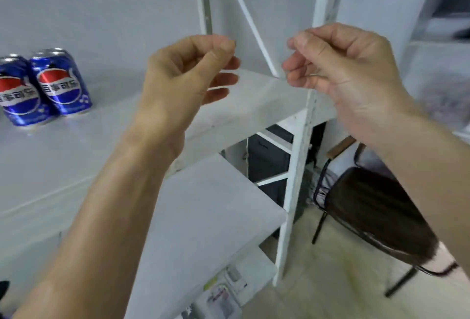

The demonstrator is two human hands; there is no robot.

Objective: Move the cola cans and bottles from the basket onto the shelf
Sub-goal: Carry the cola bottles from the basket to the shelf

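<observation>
The left hand [183,74] is raised in front of the shelf with its fingers curled loosely inward, thumb resting near the bent forefinger, the lower fingertips pointing right; nothing shows between them. The right hand [340,64] faces it, fingers likewise curled, thumb and forefinger drawn close as if in a light pinch, yet no object can be made out in it. The two hands are near each other but apart, both blurred at the edges. Bare forearms run from them down to the lower corners of the view.

Behind the hands lies the white shelf [254,94], its upper board running left, with white perforated uprights and a slanted brace behind it. A lower board sits below and nearer the camera.

On the upper board, far to the left and well apart from both hands, stand two blue cola cans, touching side by side. The left can [17,94] is partly cut by the picture's edge; the right can [62,82] shows in full. Each carries the red, white and blue Pepsi globe with white Chinese characters across its middle band.

To the right of the shelf, on the pale floor, stands a dark chair [368,206] with thin black legs. The basket is not in view.
</observation>
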